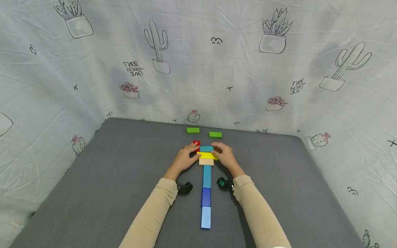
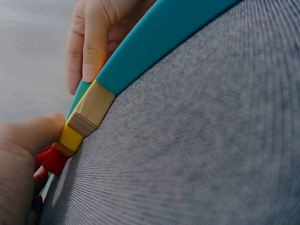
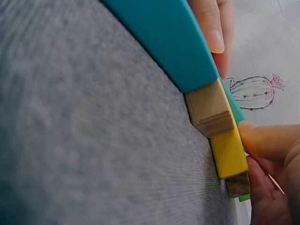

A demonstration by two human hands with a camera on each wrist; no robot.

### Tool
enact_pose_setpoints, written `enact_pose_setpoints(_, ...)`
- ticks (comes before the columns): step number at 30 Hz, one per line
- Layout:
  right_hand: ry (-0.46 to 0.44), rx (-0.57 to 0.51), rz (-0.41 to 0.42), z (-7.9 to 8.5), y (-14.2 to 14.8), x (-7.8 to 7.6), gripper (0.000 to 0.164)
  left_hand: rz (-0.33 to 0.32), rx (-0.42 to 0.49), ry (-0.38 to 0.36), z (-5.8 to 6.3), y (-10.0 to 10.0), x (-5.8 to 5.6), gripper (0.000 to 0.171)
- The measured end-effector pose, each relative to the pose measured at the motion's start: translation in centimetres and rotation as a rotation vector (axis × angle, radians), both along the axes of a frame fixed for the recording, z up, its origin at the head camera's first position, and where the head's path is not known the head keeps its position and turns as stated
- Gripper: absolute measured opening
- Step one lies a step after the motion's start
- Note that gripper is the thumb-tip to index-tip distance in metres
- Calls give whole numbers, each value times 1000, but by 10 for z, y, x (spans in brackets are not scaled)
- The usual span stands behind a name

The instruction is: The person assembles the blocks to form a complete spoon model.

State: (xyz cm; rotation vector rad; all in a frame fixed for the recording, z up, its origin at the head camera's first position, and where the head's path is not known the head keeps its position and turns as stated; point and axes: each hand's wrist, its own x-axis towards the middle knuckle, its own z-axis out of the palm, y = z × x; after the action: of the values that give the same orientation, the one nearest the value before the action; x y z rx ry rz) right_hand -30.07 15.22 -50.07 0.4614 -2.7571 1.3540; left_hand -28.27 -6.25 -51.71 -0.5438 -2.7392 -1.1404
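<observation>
My left hand point(image 1: 185, 158) bends over a red block point(image 1: 196, 142), its fingers about the block and its thumb on the left end of a yellow block point(image 1: 206, 155). Opposite it, my right hand point(image 1: 225, 156) curls its fingers against a brown wooden block point(image 3: 238, 185), which the hand hides in the head view; its thumb rests at the yellow block's right end. Behind the yellow block lies a teal block point(image 1: 206, 148), between the two hands. A pale wooden block point(image 1: 206, 162) touches the yellow one in front.
A row of a long teal block point(image 1: 207, 176), a dark blue block point(image 1: 206, 197) and a light blue block point(image 1: 206, 217) runs toward me between my forearms. Two green blocks point(image 1: 193, 131) point(image 1: 215, 135) lie near the back edge of the grey table point(image 1: 124, 172). A printed curtain point(image 1: 198, 69) surrounds it.
</observation>
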Motion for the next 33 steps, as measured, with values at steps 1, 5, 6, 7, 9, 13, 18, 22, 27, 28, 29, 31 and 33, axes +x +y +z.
enact_pose_setpoints(1, 1, 6, 4, 0, 0, 0, 38, 1, 0, -1, 0, 0, 0, 50)
enact_pose_setpoints(5, 8, 35, 13, 1, 0, -1, 36, 5, -9, -4, 0, 0, 0, 50)
enact_pose_setpoints(6, 12, 39, 16, 1, 0, -1, 35, 6, -11, -5, 0, 0, 0, 50)
enact_pose_setpoints(7, 14, 42, 17, 1, 0, -1, 35, 6, -11, -5, 0, 0, -1, 50)
enact_pose_setpoints(9, 18, 42, 20, 1, 0, -1, 34, 7, -11, -3, 1, 0, -1, 50)
enact_pose_setpoints(13, 1, 28, 17, 1, 0, -1, 34, 7, -12, -2, 1, 0, -1, 50)
enact_pose_setpoints(18, -25, -37, 14, -2, 2, -3, 34, 5, -13, -10, 0, -1, -1, 51)
enact_pose_setpoints(22, -41, -160, 0, -5, 3, -3, 33, 10, -12, -24, 0, -1, 0, 51)
enact_pose_setpoints(27, -46, -321, -51, -7, 5, -1, 31, 16, -15, -32, 1, -1, 0, 50)
enact_pose_setpoints(28, -44, -347, -61, -7, 5, -1, 31, 15, -15, -29, 1, -1, 0, 50)
enact_pose_setpoints(29, -44, -367, -76, -7, 6, -1, 31, 15, -14, -28, 1, -1, 1, 50)
enact_pose_setpoints(31, -39, -392, -107, -7, 7, -1, 31, 12, -12, -28, 1, -1, 1, 50)
enact_pose_setpoints(33, -38, -394, -144, -8, 8, -2, 31, 12, -18, -29, 1, -1, 0, 50)
